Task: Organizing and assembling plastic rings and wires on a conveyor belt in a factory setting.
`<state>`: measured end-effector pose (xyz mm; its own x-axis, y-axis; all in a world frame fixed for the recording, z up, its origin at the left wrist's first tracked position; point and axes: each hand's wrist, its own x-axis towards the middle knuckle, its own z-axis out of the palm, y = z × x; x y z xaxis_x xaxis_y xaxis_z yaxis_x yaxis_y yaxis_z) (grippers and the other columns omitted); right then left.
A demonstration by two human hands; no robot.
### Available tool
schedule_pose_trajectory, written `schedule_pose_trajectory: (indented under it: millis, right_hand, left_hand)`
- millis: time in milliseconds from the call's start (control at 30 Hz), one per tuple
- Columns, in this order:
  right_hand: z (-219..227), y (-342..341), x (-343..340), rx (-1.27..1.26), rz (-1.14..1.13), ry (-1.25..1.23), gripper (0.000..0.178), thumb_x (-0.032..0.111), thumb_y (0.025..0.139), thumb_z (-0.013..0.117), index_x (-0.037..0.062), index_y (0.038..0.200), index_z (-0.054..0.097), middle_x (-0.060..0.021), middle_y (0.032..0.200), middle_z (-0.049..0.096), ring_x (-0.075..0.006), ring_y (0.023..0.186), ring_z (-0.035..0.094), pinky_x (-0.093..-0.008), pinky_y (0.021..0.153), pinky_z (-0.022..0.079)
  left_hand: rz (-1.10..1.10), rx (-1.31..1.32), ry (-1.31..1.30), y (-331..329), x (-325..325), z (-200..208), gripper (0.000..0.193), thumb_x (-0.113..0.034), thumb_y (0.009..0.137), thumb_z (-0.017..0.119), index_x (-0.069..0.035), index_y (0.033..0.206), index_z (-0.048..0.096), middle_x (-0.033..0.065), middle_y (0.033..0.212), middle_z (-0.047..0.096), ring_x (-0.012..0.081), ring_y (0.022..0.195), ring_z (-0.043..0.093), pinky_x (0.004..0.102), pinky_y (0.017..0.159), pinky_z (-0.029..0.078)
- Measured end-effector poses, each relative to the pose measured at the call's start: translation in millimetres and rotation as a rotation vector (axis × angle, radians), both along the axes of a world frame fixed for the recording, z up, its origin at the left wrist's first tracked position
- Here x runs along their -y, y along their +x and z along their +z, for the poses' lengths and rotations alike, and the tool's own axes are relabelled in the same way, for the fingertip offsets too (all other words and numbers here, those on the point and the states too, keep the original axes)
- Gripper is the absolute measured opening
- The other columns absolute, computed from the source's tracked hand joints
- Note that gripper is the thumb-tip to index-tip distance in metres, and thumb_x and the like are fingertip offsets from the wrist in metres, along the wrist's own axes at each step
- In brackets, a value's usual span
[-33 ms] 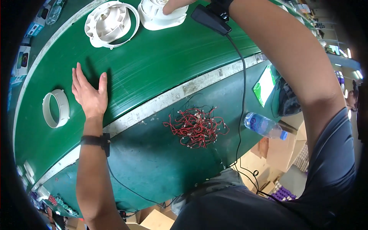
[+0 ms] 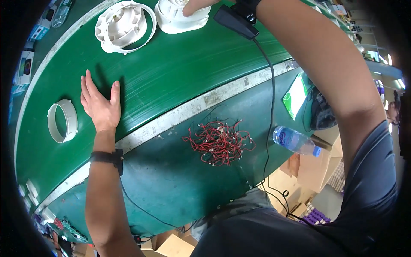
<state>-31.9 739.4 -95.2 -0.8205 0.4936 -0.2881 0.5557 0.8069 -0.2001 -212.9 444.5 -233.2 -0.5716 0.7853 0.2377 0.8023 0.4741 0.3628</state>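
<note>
My left hand (image 2: 101, 105) is stretched out over the green belt (image 2: 162, 77), fingers apart and holding nothing; I cannot tell whether it touches the surface. To its left, a white plastic ring (image 2: 52, 124) stands on the belt. At the top edge my right hand (image 2: 198, 5) presses its thumb against a round white plastic housing (image 2: 182, 22); its other fingers are cut off by the frame. Just left of that lies another white plastic housing (image 2: 128, 31), its ribbed inside facing up, with a thin white ring (image 2: 154, 26) around part of it.
A tangled heap of red and black wires (image 2: 222, 143) lies on the near green table. A water bottle (image 2: 295, 140) and a green-and-white packet (image 2: 295, 96) are to its right. A black cable (image 2: 272, 94) hangs from my right wrist across the metal rail (image 2: 205, 99). Cardboard boxes (image 2: 321, 165) stand below.
</note>
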Motion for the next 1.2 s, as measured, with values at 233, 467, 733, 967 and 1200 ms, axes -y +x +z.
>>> schedule_pose_trajectory:
  millis: [233,467,733,967,1200]
  right_hand:
    - [7,1,0,0.097,0.029,0.025,0.098,0.034,0.06,0.075,0.015,0.144,0.028,-0.0226,0.131,0.043,-0.0371,0.113,0.052,-0.0398,0.097,0.043]
    - [5,5,-8,0.118,0.025,0.036,0.097,0.032,0.061,0.075,0.0139,0.144,0.027,-0.0216,0.132,0.042,-0.0357,0.117,0.049,-0.039,0.099,0.042]
    - [7,16,-14,0.039,0.171,0.02,0.097,0.028,0.061,0.075,0.0114,0.144,0.028,-0.0205,0.131,0.042,-0.0355,0.118,0.047,-0.0376,0.1,0.041]
    - [27,3,7,0.198,0.046,-0.057,0.103,0.027,0.06,0.076,0.0129,0.147,0.023,-0.0216,0.14,0.034,-0.0354,0.122,0.045,-0.0369,0.102,0.039]
    - [5,8,3,-0.027,0.143,0.171,0.105,0.034,0.059,0.079,0.0123,0.146,0.024,-0.0311,0.141,0.028,-0.0482,0.128,0.033,-0.0515,0.106,0.031]
  left_hand:
    - [0.028,-0.027,-0.028,7,-5,-8,0.082,-0.049,0.083,0.062,-0.011,0.145,0.026,0.0172,0.148,0.029,0.0405,0.131,0.031,0.0524,0.108,0.023]
    - [0.08,-0.086,-0.13,20,-14,-9,0.081,-0.052,0.081,0.062,-0.015,0.145,0.028,0.0132,0.149,0.029,0.0369,0.134,0.028,0.0507,0.11,0.021]
    - [0.097,-0.12,-0.139,31,-22,-8,0.078,-0.051,0.081,0.06,-0.017,0.144,0.03,0.0123,0.149,0.03,0.0354,0.135,0.026,0.0494,0.111,0.02]
    - [0.102,-0.124,-0.131,37,-27,-12,0.077,-0.052,0.081,0.06,-0.017,0.143,0.031,0.0126,0.149,0.03,0.0356,0.135,0.026,0.0484,0.111,0.019]
    - [0.093,-0.116,-0.128,42,-30,-12,0.078,-0.053,0.081,0.059,-0.016,0.143,0.031,0.0139,0.149,0.029,0.0359,0.135,0.026,0.0485,0.111,0.019]
